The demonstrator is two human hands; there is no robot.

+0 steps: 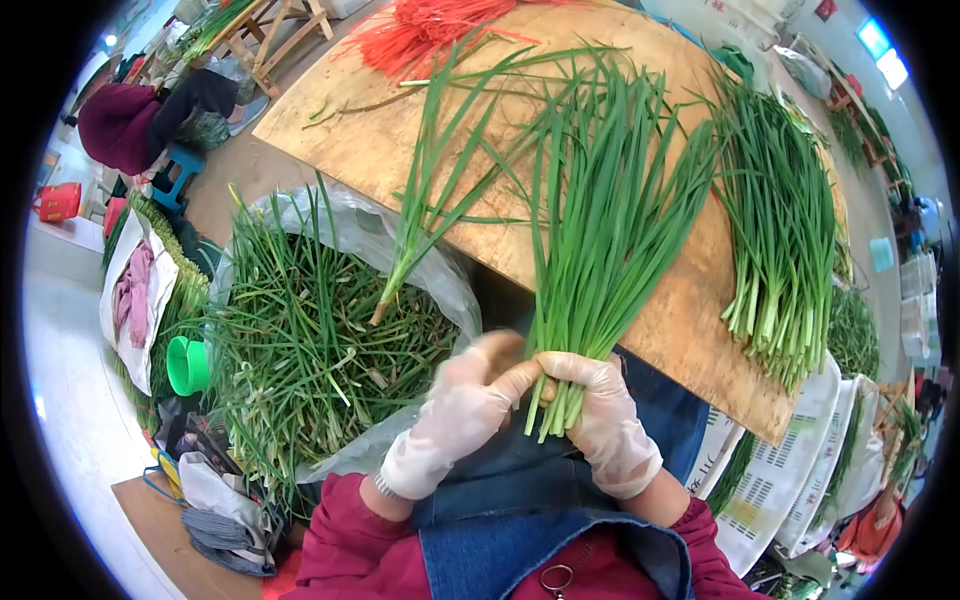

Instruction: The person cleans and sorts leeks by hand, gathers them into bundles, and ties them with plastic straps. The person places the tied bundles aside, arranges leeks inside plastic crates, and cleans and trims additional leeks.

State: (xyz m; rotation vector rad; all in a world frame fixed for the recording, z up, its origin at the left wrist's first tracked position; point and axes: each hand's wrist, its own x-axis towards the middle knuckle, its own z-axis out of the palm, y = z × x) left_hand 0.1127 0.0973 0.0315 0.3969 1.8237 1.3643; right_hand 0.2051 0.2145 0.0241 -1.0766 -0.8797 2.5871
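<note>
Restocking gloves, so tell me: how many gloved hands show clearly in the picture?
2: the left hand and the right hand, both at the lower end of the green bunch. Hands of the background person at upper left may be hidden.

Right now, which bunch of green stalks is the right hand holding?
The middle bunch: the right hand grips it low. The thick bunch farther right on the wooden board and the thin cluster to the left lie apart from this hand.

Place: produce-sorting workshop | leafy stalks [782, 235] piled on plywood table [690, 315] | greens-filled bag [442, 285] | printed white sacks [775, 480] | seated person [118, 125]
</note>
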